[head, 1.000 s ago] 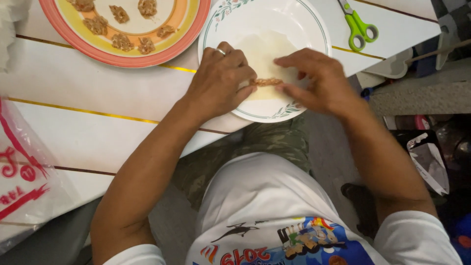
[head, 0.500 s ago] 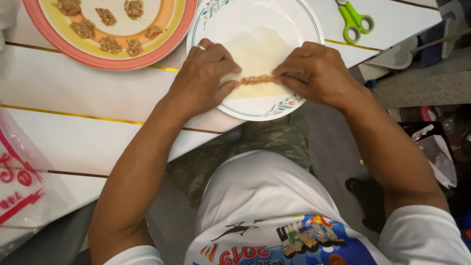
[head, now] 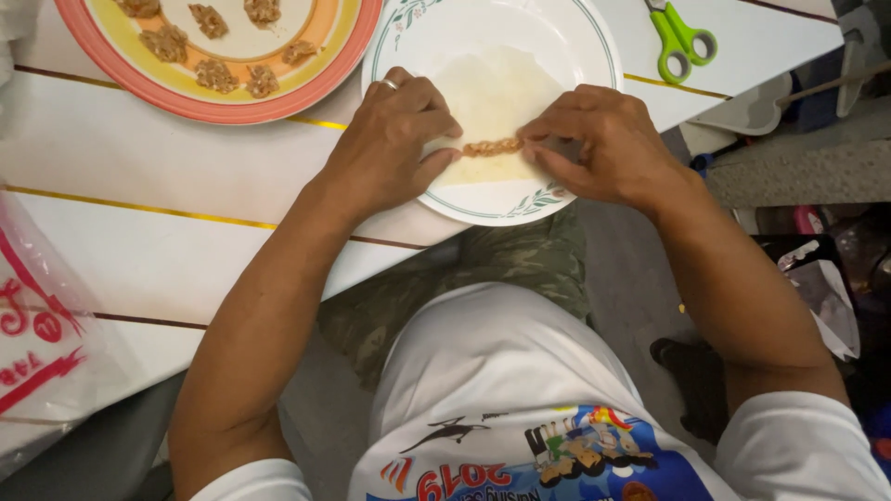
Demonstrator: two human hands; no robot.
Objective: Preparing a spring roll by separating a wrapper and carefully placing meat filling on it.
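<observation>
- Head view, at nine o'clock: crinkled clear plastic bag with red print (head: pixel 42 343) lying on the white slatted table with gold stripes (head: pixel 158 241).
- At twelve o'clock: white round plate with green leaf border (head: pixel 520 206), carrying a thin pale square wrapper sheet (head: pixel 497 88) with a narrow strip of brown minced filling (head: pixel 492 147) across it.
- At eleven o'clock: round plate with red rim and yellow band (head: pixel 278 97), dotted with small brown filling lumps.
- At one o'clock: green-handled scissors (head: pixel 682 37) on the table.
- Left hand (head: pixel 390 148): palm down, ringed, fingers curled and pinched together on the wrapper's left edge beside the filling.
- Right hand (head: pixel 603 144): palm down, fingertips pressed together on the wrapper's right edge, touching the filling's end.
</observation>
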